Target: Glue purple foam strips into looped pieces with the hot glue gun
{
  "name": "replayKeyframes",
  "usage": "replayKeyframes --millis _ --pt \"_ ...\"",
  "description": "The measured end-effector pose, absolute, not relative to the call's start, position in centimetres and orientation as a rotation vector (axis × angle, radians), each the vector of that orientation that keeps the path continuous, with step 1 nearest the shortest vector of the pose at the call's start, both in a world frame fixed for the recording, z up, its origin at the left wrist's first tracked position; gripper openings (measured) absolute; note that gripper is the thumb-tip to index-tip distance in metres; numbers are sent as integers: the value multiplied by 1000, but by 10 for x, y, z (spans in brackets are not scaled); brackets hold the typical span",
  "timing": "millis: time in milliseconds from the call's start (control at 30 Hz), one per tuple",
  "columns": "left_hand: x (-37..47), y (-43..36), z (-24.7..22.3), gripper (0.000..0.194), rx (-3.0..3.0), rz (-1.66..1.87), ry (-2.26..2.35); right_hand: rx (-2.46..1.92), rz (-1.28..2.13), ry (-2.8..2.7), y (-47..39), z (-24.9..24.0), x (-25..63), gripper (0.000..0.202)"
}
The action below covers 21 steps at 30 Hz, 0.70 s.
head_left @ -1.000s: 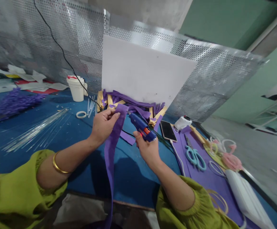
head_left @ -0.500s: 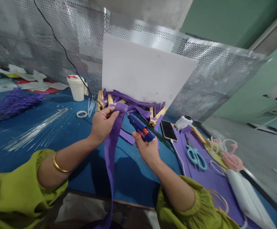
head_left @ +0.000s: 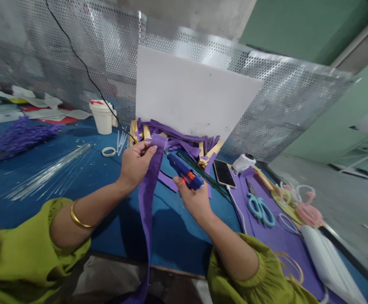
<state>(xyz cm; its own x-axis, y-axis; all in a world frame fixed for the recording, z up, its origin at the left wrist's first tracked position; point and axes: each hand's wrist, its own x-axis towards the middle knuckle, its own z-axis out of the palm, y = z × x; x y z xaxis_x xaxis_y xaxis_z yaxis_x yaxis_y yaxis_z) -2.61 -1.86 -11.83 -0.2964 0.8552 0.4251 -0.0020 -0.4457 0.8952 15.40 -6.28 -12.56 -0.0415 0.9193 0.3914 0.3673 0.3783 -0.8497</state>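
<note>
My left hand (head_left: 136, 162) pinches the upper end of a long purple fabric strip (head_left: 147, 198), which hangs down past the table's front edge. In my right hand (head_left: 194, 198) is a blue hot glue gun (head_left: 184, 169) with an orange trigger area and a small red light. Its nozzle points up and left, close to the right edge of the strip's top end; I cannot tell whether it touches. Behind the strip lie purple strips and yellow wooden-looking pieces (head_left: 214, 153), with dark green stems (head_left: 203, 171) to the right.
A white board (head_left: 193, 93) leans at the back. On the left are a white cup (head_left: 103, 118), a tape roll (head_left: 108, 151), clear thin sticks (head_left: 51, 173) and purple flowers (head_left: 22, 137). A phone (head_left: 224, 173) and teal scissors (head_left: 260, 209) lie right. A black cord (head_left: 85, 67) hangs down.
The glue gun and my right hand have shifted slightly left and down along the strip's edge. My left hand and the strip's top have moved a little left.
</note>
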Motion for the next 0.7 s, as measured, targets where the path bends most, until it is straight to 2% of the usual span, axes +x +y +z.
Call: replayKeyframes --millis 700 --pt "-30 -16 -116 29 1323 1835 1133 -1178 730 -1666 -63 -130 154 47"
